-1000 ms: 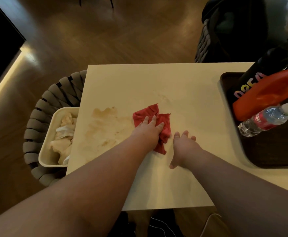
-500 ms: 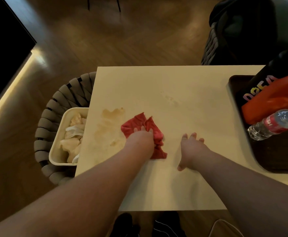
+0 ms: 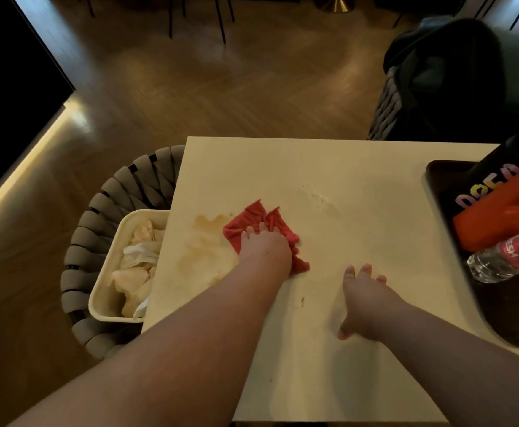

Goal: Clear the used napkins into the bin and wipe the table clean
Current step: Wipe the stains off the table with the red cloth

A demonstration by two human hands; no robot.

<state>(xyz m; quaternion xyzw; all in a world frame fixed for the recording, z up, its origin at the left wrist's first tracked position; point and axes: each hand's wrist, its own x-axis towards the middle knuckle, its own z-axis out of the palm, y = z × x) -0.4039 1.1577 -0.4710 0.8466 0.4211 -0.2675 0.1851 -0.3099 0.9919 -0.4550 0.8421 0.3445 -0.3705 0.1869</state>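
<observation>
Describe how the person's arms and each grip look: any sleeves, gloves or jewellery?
The left arm and right arm are bare to the picture's edge, without sleeves. The left grip and right grip are ungloved hands; no watch, bracelet or ring shows.

Likely a café or restaurant dining room: a cream counter with a woven-strap chair beside it, a dark serving tray, a herringbone wood floor, and further chair legs beyond.
</observation>
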